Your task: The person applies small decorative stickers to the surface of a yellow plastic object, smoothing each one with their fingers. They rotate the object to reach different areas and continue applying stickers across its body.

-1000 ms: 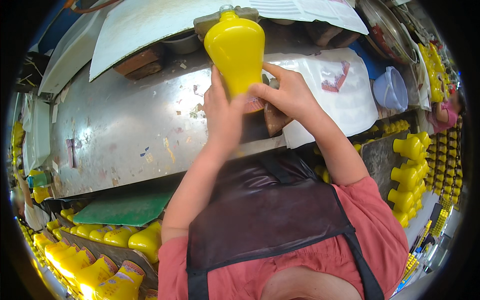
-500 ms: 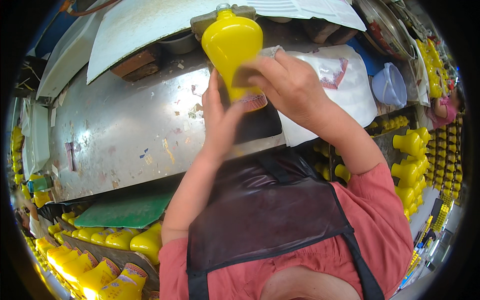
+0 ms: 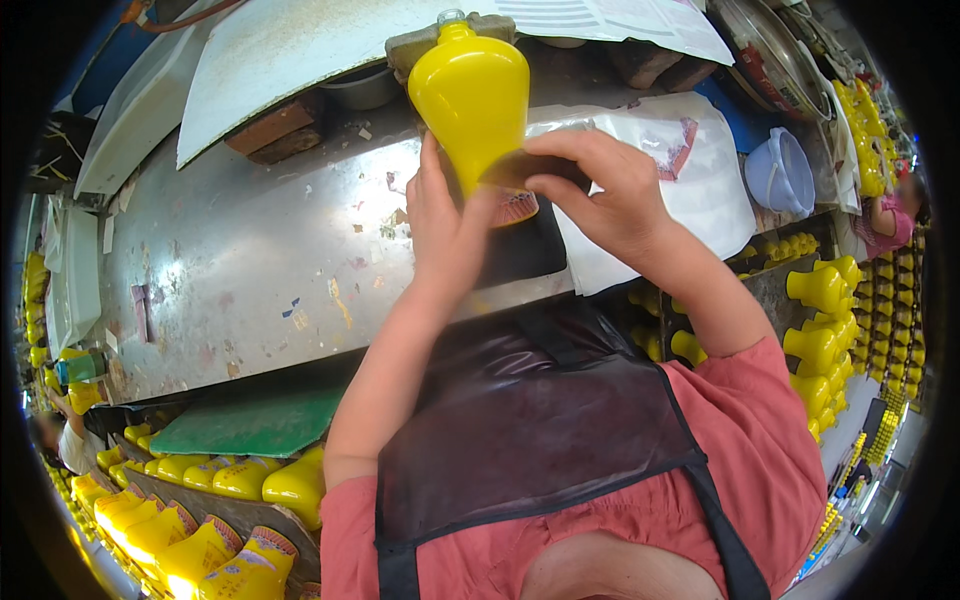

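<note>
A glossy yellow bottle [image 3: 470, 90] lies on the worktable, its clear glass neck pointing away from me and resting on a grey notched block [image 3: 405, 48]. A pink patterned band [image 3: 515, 208] circles its base end, which lies over a black pad [image 3: 535, 250]. My left hand [image 3: 440, 225] grips the bottle's narrow lower part from the left, its thumb near the band. Between thumb and fingers, my right hand [image 3: 615, 200] pinches a thin dark flat scraper [image 3: 540, 170], its edge against the bottle just above the band. Motion blurs the left thumb.
White sheets [image 3: 715, 215] with a patterned strip [image 3: 678, 150] lie to the right, near a pale purple bucket [image 3: 778, 170]. Paper scraps dot the metal tabletop [image 3: 250, 250]. Yellow bottles [image 3: 245, 565] fill racks on both sides. Bricks [image 3: 275, 125] prop a white board [image 3: 300, 50].
My right hand has shifted down and to the right, and its fingers are turned differently, showing more of the scraper. The light grey bit by its fingers no longer shows. The bottle has barely moved.
</note>
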Action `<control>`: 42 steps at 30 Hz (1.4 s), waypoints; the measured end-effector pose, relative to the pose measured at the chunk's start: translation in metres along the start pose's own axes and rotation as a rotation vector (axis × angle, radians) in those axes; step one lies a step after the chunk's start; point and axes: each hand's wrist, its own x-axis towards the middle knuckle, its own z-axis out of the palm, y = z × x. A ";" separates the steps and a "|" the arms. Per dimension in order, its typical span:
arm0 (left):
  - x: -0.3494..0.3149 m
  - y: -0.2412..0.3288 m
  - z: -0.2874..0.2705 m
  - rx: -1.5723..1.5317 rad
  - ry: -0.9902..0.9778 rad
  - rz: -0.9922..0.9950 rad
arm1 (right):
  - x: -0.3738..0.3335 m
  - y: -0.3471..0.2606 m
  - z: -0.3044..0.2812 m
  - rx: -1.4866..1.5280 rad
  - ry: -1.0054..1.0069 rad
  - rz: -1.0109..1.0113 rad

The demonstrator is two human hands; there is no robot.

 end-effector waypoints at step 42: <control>-0.022 0.003 -0.005 0.046 -0.089 0.075 | 0.006 0.002 0.010 -0.104 -0.071 0.069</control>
